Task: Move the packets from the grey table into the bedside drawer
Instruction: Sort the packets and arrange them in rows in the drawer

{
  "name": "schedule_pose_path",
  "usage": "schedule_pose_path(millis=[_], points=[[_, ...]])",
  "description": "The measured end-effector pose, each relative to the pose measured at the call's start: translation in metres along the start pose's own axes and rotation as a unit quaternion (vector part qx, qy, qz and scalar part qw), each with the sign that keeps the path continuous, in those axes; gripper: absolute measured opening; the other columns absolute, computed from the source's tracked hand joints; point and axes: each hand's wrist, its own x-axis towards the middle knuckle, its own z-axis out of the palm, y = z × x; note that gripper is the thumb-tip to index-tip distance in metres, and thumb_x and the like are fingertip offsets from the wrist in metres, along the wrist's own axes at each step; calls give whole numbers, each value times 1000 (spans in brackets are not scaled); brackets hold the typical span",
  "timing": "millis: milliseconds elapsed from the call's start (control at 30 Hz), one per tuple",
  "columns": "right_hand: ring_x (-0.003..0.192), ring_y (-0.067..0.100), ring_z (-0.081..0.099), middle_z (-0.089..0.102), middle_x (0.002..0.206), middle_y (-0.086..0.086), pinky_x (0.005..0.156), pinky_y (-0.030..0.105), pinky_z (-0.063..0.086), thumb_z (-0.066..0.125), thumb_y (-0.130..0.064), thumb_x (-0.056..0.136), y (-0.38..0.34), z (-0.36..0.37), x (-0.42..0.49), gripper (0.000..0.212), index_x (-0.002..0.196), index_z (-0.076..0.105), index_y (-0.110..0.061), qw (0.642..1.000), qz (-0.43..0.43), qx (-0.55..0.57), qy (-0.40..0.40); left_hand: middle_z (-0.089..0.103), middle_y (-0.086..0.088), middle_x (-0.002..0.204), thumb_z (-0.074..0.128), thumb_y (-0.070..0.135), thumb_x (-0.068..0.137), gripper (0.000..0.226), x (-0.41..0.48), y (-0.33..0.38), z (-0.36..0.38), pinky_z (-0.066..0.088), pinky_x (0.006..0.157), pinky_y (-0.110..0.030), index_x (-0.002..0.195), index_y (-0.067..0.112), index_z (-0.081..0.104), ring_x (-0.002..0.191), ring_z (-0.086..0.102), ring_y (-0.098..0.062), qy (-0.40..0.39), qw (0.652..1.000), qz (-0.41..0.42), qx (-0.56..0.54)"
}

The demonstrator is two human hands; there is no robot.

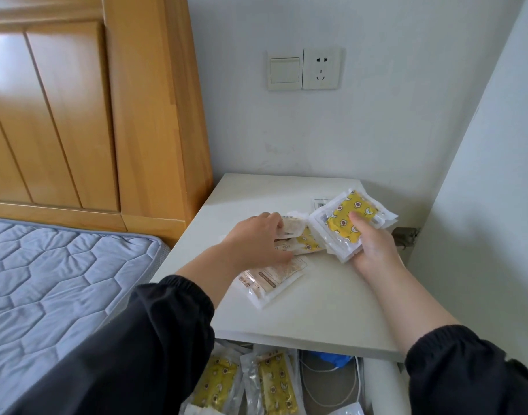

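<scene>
- Right hand (373, 250), palm up, far right over grey table (316, 310): fingers and thumb grip a stack of packets (346, 223), clear plastic w/ yellow patterned insert; thumb lies on top.
- Left hand (256, 241), palm down, mid table: fingers curled onto a beige packet (289, 229).
- Under and beside it on the table: a yellow packet (307, 242) and a near beige packet (271, 277) w/ brown print, too blurred to read.
- Small label (321, 202) on far tabletop, unreadable.
- Open drawer (382, 384) below near edge holds more yellow packets (274, 381), a white cable (316, 393), a blue item (331, 359).
- Wall behind: switch (284, 70) and socket (321, 68). Left: wood headboard (77, 115), blue quilted mattress (47, 280).
</scene>
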Motion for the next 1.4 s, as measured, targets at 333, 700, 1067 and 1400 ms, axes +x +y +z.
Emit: schedule_pose_path(millis=[333,700,1067,1400], points=[[97,32,68,72,104,11,91,58,49,68,-17,86,3,-3,5,14,100,68,-17,999,15,-31,-21,42,0,136,61,38,88,67,14,-3,-14,48,93,-36,146,20,33,111,50,-21,-93,982,74,148],[102,34,66,69,112,16,91,56,49,66,-10,86,5,-1,8,30,116,64,-9,999,20,23,-24,58,7,121,58,19,87,47,11,-11,-7,49,89,-34,132,27,50,106,54,-17,36,996,17,77],[101,31,67,70,110,13,88,52,52,67,-13,85,2,-2,8,31,116,64,-12,997,50,39,-36,61,2,70,57,21,94,18,12,-20,-10,49,52,-30,75,22,55,60,57,-17,277,875,-177,-355],[97,34,68,70,108,15,81,49,55,70,-14,82,1,0,-29,31,113,66,-9,997,61,24,-42,67,8,80,69,33,87,8,-15,3,-13,58,70,-37,86,28,63,80,66,-15,268,749,-221,-564]])
